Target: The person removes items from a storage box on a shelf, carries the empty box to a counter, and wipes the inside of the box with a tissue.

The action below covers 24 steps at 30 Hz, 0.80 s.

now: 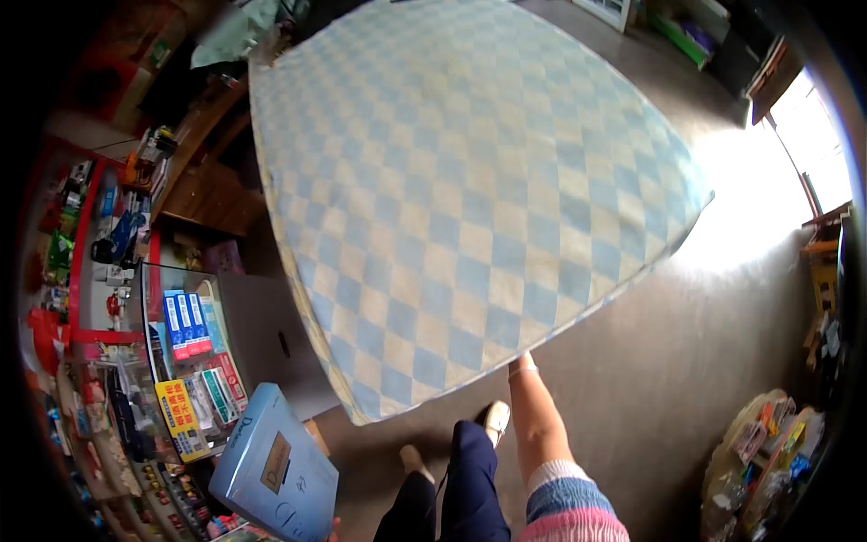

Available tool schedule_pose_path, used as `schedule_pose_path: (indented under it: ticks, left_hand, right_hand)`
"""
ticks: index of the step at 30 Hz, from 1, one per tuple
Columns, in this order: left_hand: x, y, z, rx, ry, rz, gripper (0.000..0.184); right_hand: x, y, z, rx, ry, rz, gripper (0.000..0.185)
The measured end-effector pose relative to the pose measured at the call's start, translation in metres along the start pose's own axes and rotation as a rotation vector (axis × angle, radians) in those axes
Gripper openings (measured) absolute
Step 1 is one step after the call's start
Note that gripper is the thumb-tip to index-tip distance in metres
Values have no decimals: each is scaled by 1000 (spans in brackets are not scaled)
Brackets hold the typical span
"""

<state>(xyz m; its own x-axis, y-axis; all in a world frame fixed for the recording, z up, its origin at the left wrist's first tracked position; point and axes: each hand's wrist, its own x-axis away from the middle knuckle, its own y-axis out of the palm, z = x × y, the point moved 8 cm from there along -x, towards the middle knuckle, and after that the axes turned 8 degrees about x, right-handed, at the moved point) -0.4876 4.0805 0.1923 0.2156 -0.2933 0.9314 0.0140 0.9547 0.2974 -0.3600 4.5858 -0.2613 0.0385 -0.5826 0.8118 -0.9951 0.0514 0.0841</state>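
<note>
A flat light blue box [278, 470] with printed lettering and a handwritten number tilts at the lower left. At its lower right edge shows a small part of my left hand [336, 530], closed on the box; most of that hand is hidden behind it. My right arm reaches forward to the near edge of a large sheet [479, 208] with blue and cream diamond checks. Just the back of my right hand [522, 363] shows at that edge. Its fingers are hidden under the sheet, so their grip cannot be made out.
To the left stands a glass display case [221, 452] with boxed goods and a yellow sign [181, 420]. Packed shelves [113, 298] and a wooden desk [212, 194] line that side. A rack of small packets [768, 443] stands at the lower right. Bright light falls on the grey floor [650, 388].
</note>
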Motion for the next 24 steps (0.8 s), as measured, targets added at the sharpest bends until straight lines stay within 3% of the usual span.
schedule_pose_path:
  ticks: [3,6,8,9,11,14,16,17,19,24]
  left_hand:
    - [2,8,-3,21,2,6,48]
    - [5,12,-4,34,21,1,48]
    - [11,10,-7,42,30,3,48]
    - [14,7,-8,44,40,6,49]
    - [19,-3,-10,41,62,1,49]
    - [23,-37,-13,38,49,-10,48]
    - [32,-34,-15,214,19,-76,46]
    - [38,-31,-14,299,-2,-113,45]
    - [50,-27,-10,288,11,-235,45]
    - [40,-113,-27,468,35,-342,43]
  right_hand:
    - [-6,8,-3,-216,-3,-103,39]
    - [-19,18,-7,-659,17,-317,40]
    - [-22,10,-6,-749,31,-346,41]
    - [-22,3,-3,-678,31,-281,41]
    - [11,-33,-20,386,83,193,41]
    - [77,-37,-48,272,-33,175,52]
    - [112,-65,-53,425,-156,197,54]
    - [129,-86,-43,372,-15,256,55]
    - [153,-115,-28,253,-45,264,56]
    - [279,-196,-21,679,-67,431,53]
